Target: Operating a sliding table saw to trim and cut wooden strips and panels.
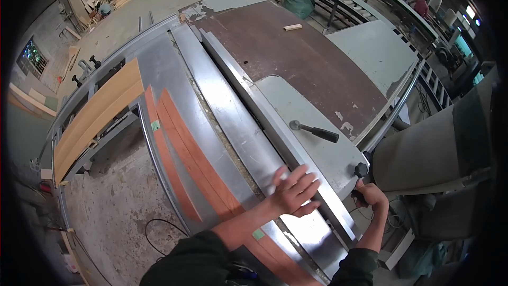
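Observation:
My left hand (294, 193) is held over the sliding table saw, its fingers spread and slightly blurred beside the long metal fence (286, 145). Whether it touches the fence I cannot tell. At the machine's right edge my right hand (373, 195) is closed around a dark handle (359, 197), just below a black star knob (361, 170). Under my left forearm, a long reddish wooden strip (196, 161) with a green tag lies on the metal table (164, 58). A shorter reddish strip (170, 172), also tagged green, rests alongside it.
A lever with a black grip (321, 133) sits on the grey tabletop right of the fence. A small wood block (292, 27) lies on the brown panel (275, 53). Pale curved boards (100, 114) rest on the frame at left. A roller conveyor (338, 0) stands behind.

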Demonstrator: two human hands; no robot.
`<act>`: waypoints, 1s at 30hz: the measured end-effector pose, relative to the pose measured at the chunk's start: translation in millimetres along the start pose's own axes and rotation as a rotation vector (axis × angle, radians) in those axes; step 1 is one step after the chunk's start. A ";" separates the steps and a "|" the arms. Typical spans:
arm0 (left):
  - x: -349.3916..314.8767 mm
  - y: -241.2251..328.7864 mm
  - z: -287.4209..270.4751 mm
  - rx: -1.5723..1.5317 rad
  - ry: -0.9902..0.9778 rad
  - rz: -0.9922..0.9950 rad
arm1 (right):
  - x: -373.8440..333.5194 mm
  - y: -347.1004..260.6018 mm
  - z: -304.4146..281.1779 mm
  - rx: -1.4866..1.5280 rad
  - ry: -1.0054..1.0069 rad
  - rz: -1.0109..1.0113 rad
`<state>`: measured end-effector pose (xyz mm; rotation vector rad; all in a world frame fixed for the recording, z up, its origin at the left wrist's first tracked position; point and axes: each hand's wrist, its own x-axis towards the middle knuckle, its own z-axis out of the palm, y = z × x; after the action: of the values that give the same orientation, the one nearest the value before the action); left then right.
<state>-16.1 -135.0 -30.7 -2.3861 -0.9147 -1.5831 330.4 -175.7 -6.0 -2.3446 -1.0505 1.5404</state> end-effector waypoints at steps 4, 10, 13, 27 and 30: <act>33.4 -20.9 53.1 -0.088 -0.083 0.021 | 6.3 4.2 6.1 -0.052 0.005 0.000; 14.5 -11.9 37.6 -0.070 -0.052 0.067 | 6.1 12.4 -3.9 0.031 0.003 0.002; 2.0 -9.2 10.6 -0.011 -0.009 0.022 | -1.1 -4.1 -3.8 -0.028 0.004 -0.004; 15.9 -39.0 45.7 0.088 0.054 0.172 | 7.9 6.7 0.7 0.020 0.008 -0.055; 32.9 -37.0 60.7 -0.063 0.010 0.063 | 12.6 8.0 3.4 0.016 0.074 -0.082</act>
<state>20.1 -65.8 -36.4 -2.4211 -0.7906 -1.6227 334.3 -174.7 -20.8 -2.2988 -1.0989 1.4165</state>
